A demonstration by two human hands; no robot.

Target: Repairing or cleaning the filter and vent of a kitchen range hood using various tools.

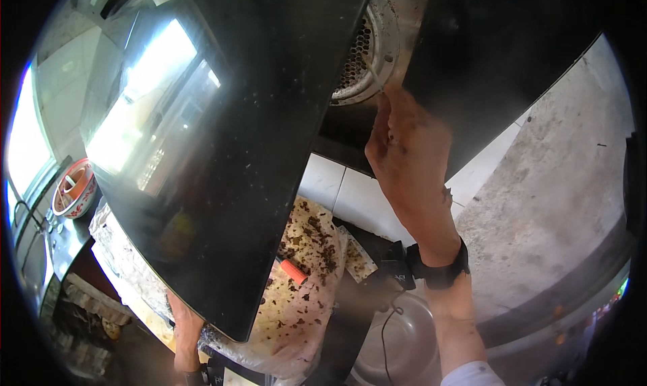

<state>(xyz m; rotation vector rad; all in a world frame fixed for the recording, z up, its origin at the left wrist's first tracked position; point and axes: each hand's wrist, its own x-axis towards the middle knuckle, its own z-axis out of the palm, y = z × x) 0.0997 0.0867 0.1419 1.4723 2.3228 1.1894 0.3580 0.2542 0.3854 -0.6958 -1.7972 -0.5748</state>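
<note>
My right hand [410, 140] reaches up to a round metal ring with a honeycomb mesh [360, 59], set between dark panels. Its fingers are closed on a thin pale stick-like piece [374, 73] that runs to the ring; its exact kind does not show. A large glossy black panel [249, 116] hangs tilted across the left and middle, reflecting a window. Low at its bottom edge is my left hand [183, 315], with the fingers hidden behind the panel. A dark band circles each wrist.
Below lies a plastic-covered surface [317, 318] strewn with dark brown flakes, with an orange-handled tool [293, 271] on it. Nearby are a metal basin [397, 342] and a dark cable [384, 332]. A patterned bowl [75, 189] sits at far left; a stained pale wall [539, 164] rises right.
</note>
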